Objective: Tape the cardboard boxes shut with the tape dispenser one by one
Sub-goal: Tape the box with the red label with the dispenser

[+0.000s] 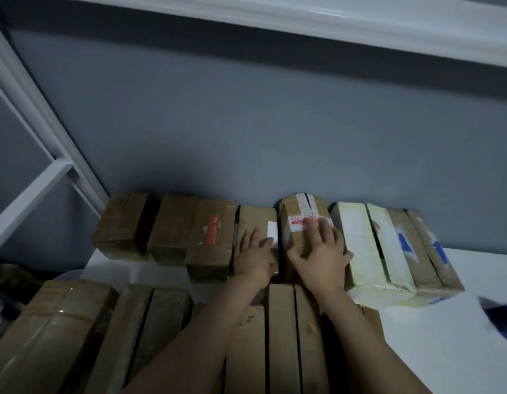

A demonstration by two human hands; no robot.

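1. Your left hand [253,257] lies flat, fingers straight, gripping nothing, on the white-label box [255,220].
2. Your right hand [322,254] lies spread flat on the red-printed box [297,211] just beside it.
3. Both boxes sit in the back row, against the wall [246,123].

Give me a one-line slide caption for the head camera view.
Left hand rests on the white-labelled box, right hand on the red-printed box beside it.

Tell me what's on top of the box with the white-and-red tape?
The right hand lies on that box, fingers spread over its tape. Whatever is printed under the hand is hidden.
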